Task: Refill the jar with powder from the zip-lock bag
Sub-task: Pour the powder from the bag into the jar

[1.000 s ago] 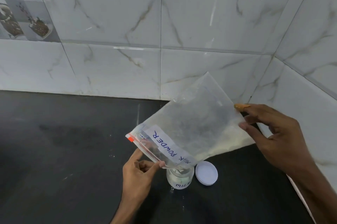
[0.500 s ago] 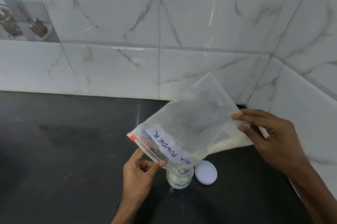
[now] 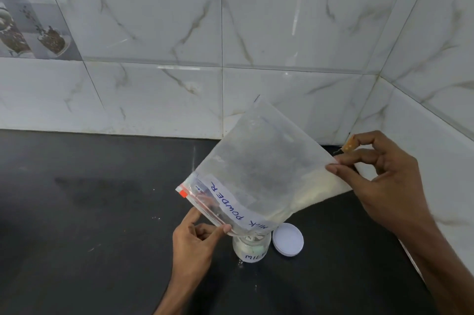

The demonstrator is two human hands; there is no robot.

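Observation:
A clear zip-lock bag point(image 3: 251, 173) labelled "MILK POWDER" hangs tilted, its open red-striped mouth down over a small glass jar point(image 3: 252, 248). Pale powder lies along the bag's lower right edge. My left hand point(image 3: 197, 235) pinches the bag's mouth just left of the jar. My right hand point(image 3: 379, 181) pinches the raised bottom corner of the bag at the right. The jar stands upright on the black counter point(image 3: 89, 225) with some powder inside; its rim is hidden behind the bag's mouth. The jar's white lid point(image 3: 287, 239) lies flat just right of it.
Marble-patterned wall tiles point(image 3: 230, 32) rise behind the counter and form a corner point(image 3: 364, 109) at the right, close behind my right hand. A few white specks of powder lie on the counter around the jar.
My right hand has shifted its pinch on the bag's bottom corner and moved slightly down. The powder has slid lower toward the mouth. My left hand and the jar stay put.

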